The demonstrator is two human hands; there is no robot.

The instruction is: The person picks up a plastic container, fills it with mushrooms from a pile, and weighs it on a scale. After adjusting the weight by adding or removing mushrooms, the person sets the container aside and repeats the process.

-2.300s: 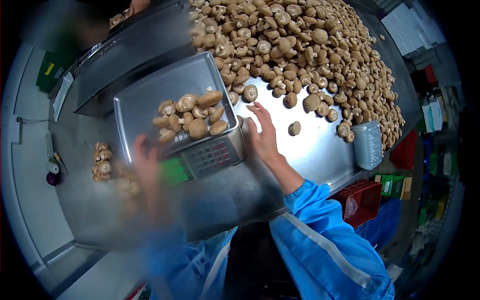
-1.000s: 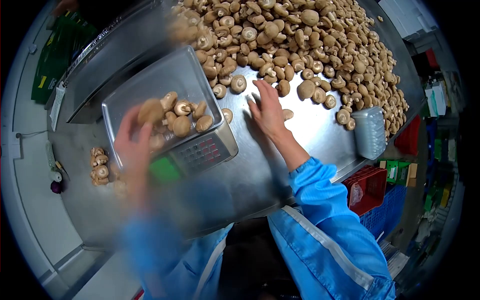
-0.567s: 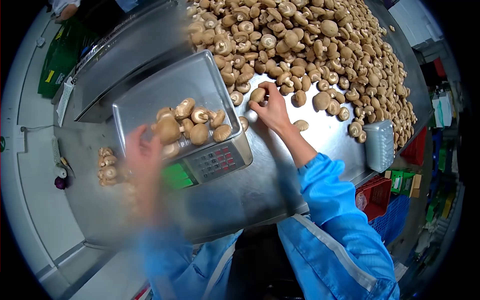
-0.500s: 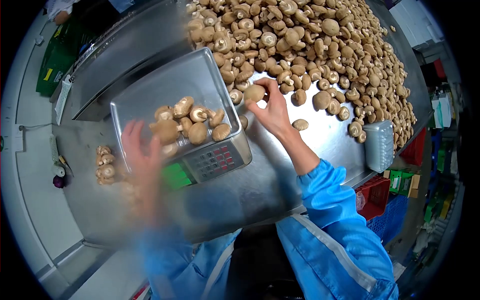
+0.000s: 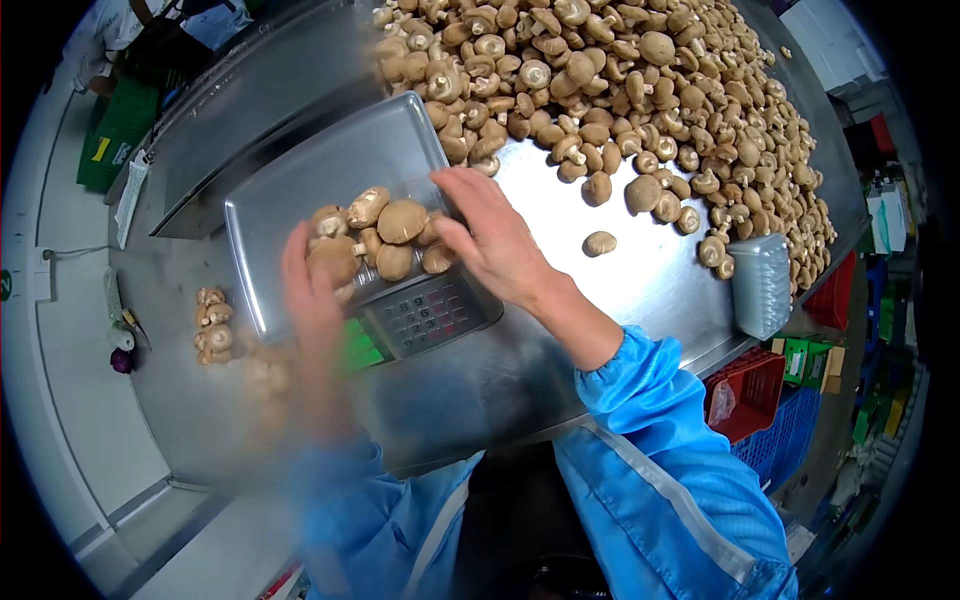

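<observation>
Several brown shiitake mushrooms (image 5: 394, 262) lie grouped in what looks like a clear plastic tray on the metal pan (image 5: 285, 185) of a weighing scale. To their left is my left hand (image 5: 318, 320), blurred, its fingers apart and close to a large mushroom cap. On the opposite side my right hand (image 5: 495, 240) is open, fingers stretched out along the pan's right edge, thumb near the mushrooms. Whether the hands touch the tray is hard to tell. Below the pan is the scale's keypad (image 5: 422, 315) with a green display (image 5: 360, 345).
A large heap of mushrooms (image 5: 690, 90) covers the back and right of the steel table (image 5: 540, 345). Stacked clear trays (image 5: 760, 285) stand at the right edge. A few mushrooms (image 5: 213, 325) lie left of the scale, and one mushroom (image 5: 600, 243) lies alone. Red crates (image 5: 750, 390) are beyond the table.
My right hand has moved left from the table to the scale and let go of a mushroom, which now lies on the group. My left hand has shifted slightly right.
</observation>
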